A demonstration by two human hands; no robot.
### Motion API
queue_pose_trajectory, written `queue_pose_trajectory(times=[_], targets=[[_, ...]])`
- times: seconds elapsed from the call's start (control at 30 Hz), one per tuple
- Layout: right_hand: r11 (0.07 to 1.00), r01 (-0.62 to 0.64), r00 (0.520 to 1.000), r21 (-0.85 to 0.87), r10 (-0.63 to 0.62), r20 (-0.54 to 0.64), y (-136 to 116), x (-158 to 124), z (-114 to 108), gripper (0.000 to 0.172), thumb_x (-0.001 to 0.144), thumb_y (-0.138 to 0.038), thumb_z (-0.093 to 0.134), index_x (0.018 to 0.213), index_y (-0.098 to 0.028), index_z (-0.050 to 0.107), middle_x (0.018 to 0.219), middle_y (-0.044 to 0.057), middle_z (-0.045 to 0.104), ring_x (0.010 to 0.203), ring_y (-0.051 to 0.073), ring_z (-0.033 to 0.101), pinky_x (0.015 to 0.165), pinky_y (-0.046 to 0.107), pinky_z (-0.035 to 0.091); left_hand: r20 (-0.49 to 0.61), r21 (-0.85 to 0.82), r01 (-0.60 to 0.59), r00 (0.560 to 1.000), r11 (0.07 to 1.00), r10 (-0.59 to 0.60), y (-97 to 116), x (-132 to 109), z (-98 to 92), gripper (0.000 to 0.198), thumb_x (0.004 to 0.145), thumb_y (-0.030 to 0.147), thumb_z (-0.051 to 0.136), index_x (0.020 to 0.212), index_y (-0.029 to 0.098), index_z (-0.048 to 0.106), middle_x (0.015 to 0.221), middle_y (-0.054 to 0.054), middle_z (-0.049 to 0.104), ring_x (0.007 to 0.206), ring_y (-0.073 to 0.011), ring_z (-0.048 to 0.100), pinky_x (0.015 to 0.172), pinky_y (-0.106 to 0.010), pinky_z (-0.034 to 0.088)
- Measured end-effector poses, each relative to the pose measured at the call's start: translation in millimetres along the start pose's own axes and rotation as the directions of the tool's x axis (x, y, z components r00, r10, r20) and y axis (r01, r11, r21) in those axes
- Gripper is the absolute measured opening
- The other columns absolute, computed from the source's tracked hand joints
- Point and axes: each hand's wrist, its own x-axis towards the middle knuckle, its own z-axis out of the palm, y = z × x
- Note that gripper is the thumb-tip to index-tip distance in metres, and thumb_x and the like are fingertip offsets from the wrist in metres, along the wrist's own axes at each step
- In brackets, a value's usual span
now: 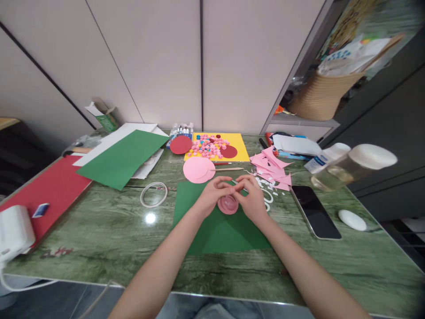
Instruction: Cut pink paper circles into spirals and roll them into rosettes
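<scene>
My left hand (pixel 215 191) and my right hand (pixel 251 195) meet over a green paper sheet (pixel 219 239), fingertips bent and pressed close together. Just under the fingertips is a round pink piece with a shiny, ringed middle (pixel 228 206); I cannot tell whether the fingers touch it. Whatever is pinched between the fingers is too small or hidden to name. Pink paper circles (pixel 197 169) lie beyond the left hand, with a thin wooden stick (pixel 229 169) beside them. Pink paper scraps (pixel 272 166) and small white bits (pixel 265 182) lie past the right hand.
Pink pompoms (pixel 210 146) and a dark red circle (pixel 229 152) lie on yellow paper (pixel 244 148). A phone (pixel 315 212), an oval white object (pixel 352 220) and bottles (pixel 355 166) stand or lie right. A white ring (pixel 153 195) and red sheet (pixel 49 190) lie left.
</scene>
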Motion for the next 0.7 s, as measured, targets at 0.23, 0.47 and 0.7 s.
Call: queue_pose_trajectory(times=[0.23, 0.47, 0.7], targets=[[1.0, -0.008, 1.0, 0.017, 0.008, 0.028, 0.8, -0.7, 1.5, 0.01, 0.074, -0.021, 0.061, 0.069, -0.019, 0.053, 0.085, 0.002, 0.049, 0.068, 0.013, 0.053, 0.064, 0.029, 0.047, 0.0, 0.036, -0.001, 1.0, 0.999, 0.001, -1.5, -0.7, -0.1, 0.048, 0.057, 0.02, 0.075, 0.1, 0.015, 0.055, 0.072, -0.001, 0.065, 0.064, -0.0098, 0.058, 0.065, -0.023, 0.039], [0.999, 0.037, 0.999, 0.0, -0.037, 0.014, 0.8, -1.2, -1.8, 0.007, 0.078, -0.018, 0.058, 0.083, -0.022, 0.062, 0.09, 0.003, 0.05, 0.067, 0.013, 0.053, 0.068, 0.031, 0.048, -0.102, 0.026, -0.006, 0.995, 1.0, 0.009, 3.1, -0.7, -1.4, 0.048, 0.058, 0.023, 0.074, 0.102, 0.016, 0.055, 0.07, 0.0, 0.063, 0.059, -0.0077, 0.055, 0.059, -0.021, 0.036], [0.997, 0.072, 0.991, 0.014, -0.073, 0.11, 1.8, -2.9, 1.1, 0.024, 0.086, -0.017, 0.045, 0.1, -0.025, 0.062, 0.098, 0.006, 0.05, 0.09, 0.018, 0.054, 0.078, 0.035, 0.048, -0.072, 0.014, 0.011, 0.997, 1.0, -0.01, 2.3, -1.3, 0.1, 0.045, 0.059, 0.021, 0.073, 0.1, 0.016, 0.055, 0.074, 0.0, 0.063, 0.065, -0.0082, 0.057, 0.065, -0.022, 0.039]])
